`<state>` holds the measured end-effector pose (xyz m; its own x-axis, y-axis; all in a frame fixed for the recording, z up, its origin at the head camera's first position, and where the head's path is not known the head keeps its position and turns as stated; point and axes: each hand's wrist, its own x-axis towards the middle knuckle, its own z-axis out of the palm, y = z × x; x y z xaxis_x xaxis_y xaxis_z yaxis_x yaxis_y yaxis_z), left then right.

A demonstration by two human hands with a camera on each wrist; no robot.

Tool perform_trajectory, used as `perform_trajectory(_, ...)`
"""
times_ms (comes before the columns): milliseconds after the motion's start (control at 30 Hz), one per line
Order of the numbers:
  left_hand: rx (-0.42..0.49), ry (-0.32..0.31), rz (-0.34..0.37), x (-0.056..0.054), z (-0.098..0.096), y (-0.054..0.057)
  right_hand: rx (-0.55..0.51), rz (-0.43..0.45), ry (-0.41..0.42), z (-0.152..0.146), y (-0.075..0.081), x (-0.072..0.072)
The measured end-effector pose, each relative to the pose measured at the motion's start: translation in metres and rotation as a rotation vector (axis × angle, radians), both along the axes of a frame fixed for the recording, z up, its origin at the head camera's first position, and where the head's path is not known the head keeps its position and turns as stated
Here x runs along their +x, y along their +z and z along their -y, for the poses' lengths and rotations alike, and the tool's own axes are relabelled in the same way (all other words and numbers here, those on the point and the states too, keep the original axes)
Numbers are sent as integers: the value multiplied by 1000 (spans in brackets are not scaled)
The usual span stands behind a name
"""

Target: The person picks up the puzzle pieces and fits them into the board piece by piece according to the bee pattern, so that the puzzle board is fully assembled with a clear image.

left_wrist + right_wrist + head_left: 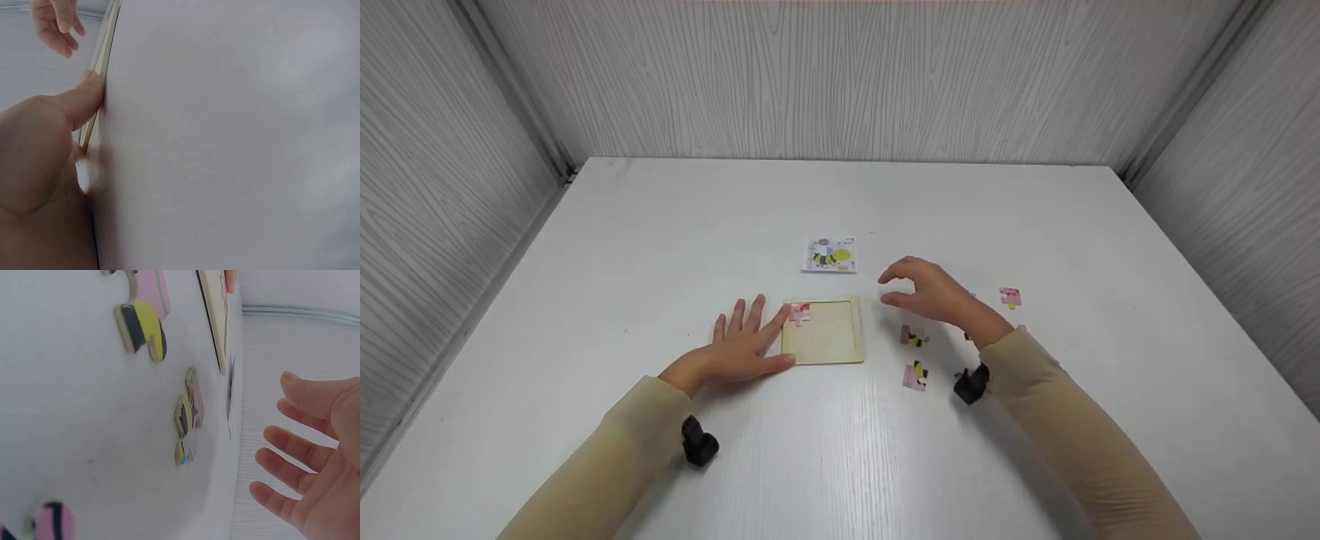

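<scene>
Head view: left hand (741, 351) touches one tray (834, 339) holding one puzzle piece (799, 313)

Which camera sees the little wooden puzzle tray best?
The head view: it looks down on nearly the whole wooden tray. The left wrist view shows only a thin, slanting strip; the right wrist view shows just part, almost edge-on, near the top.

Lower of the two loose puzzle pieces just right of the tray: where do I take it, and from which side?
Pinch opposite outer edges of the lower puzzle piece, probably from above, the right hand coming in from the side away from the tray: it lies flat, its thick edges standing exposed.
</scene>
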<state>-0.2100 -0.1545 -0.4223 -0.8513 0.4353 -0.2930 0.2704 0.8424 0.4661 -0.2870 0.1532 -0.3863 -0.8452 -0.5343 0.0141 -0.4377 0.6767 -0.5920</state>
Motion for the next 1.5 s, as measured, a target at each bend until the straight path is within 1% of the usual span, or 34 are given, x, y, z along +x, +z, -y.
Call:
perform_trajectory(500, 9, -4, -6, -1, 0, -2, -19, -28, -4, -23, 4, 0)
perform_trajectory(667, -2, -2, -4, -1, 0, -2, 8, -27, -17, -32, 5, 0)
perform_trajectory(767, -5, -1, -5, -2, 0, -2, 19, -18, -32, -38, 5, 0)
perform_trajectory(1067, -1, -3, -2, -1, 0, -1, 4, 20, -65, -57, 5, -2)
perform_trajectory(1300, 19, 0, -7, 1, 0, -1, 57, 2, -78, -76, 3, -7)
perform_trajectory(1500, 5, -4, -15, 0, 0, -1, 88, 39, -130, -93, 2, -11)
